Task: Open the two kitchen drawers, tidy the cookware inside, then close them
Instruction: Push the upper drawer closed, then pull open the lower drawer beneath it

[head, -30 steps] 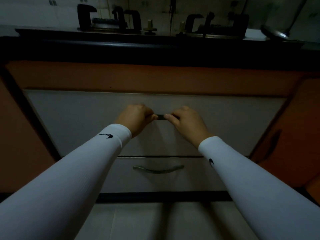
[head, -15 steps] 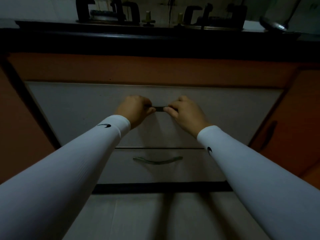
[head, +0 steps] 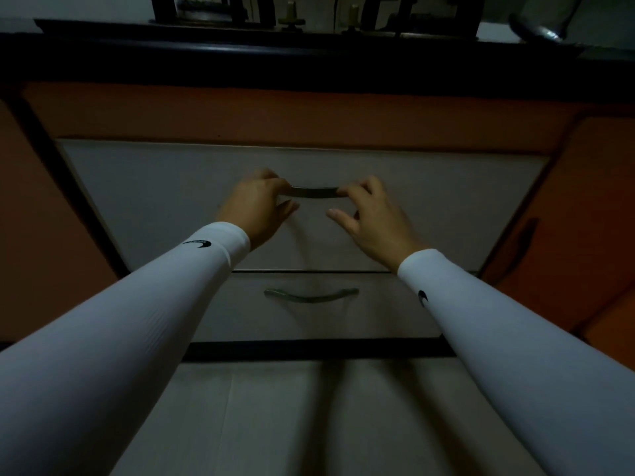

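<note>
Two pale grey drawers sit one above the other, and both look closed. On the upper drawer [head: 137,201], a curved metal handle [head: 314,192] shows between my hands. My left hand [head: 256,207] curls its fingers over the handle's left end, thumb below. My right hand [head: 371,218] hooks its fingertips over the right end, with the thumb held loose underneath. The lower drawer [head: 395,304] has its own curved handle [head: 311,296], which is untouched. The cookware inside is hidden.
Orange cabinet doors flank the drawers on the left [head: 31,235] and right [head: 584,235]. A black countertop edge [head: 309,60] runs above, with a gas stove [head: 309,15] and a metal pot [head: 539,29] on top. Pale floor tiles [head: 309,424] lie below.
My hands have slid apart along the upper handle, exposing more of its middle. Both thumbs have dropped below the bar. The drawers have not moved.
</note>
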`<act>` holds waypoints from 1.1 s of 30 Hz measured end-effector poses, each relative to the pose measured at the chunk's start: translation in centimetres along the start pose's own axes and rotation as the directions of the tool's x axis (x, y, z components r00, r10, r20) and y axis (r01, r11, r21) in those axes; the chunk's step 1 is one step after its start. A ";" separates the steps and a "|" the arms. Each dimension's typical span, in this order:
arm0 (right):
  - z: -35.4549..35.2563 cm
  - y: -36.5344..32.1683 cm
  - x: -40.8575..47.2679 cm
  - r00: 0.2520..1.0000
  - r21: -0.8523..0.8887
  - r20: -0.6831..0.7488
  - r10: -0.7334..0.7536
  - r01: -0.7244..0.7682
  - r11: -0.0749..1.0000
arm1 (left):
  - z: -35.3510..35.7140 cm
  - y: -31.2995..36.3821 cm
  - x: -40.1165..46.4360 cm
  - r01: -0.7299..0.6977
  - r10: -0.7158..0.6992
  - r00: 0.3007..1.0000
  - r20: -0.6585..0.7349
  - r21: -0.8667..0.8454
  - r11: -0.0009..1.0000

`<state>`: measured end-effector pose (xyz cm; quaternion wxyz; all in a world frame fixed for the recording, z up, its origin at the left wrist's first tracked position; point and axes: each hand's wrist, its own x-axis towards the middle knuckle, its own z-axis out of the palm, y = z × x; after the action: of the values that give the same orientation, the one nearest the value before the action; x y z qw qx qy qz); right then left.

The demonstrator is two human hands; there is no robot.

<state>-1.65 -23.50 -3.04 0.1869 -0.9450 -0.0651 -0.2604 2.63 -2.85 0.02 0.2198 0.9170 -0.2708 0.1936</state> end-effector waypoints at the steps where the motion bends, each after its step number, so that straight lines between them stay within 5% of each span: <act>1: 0.0 0.0 -0.4 1.000 0.000 0.005 0.003 -0.003 1.000 | 0.1 -0.1 -0.4 0.008 -0.008 1.000 0.011 0.018 1.000; 12: 1.4 0.4 -5.9 0.980 -0.001 0.189 0.059 -0.060 0.998 | 1.8 -0.8 -6.3 0.071 -0.097 0.955 0.279 0.104 0.992; 33: 9.1 4.2 -9.2 0.887 -0.032 0.420 0.194 -0.199 0.979 | 10.1 -5.2 -9.2 0.127 -0.162 0.871 0.465 0.105 0.986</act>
<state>-4.37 -24.13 -16.38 0.1997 -0.9794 -0.0094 -0.0298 0.92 -0.28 -14.26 0.1284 0.9614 -0.2398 -0.0427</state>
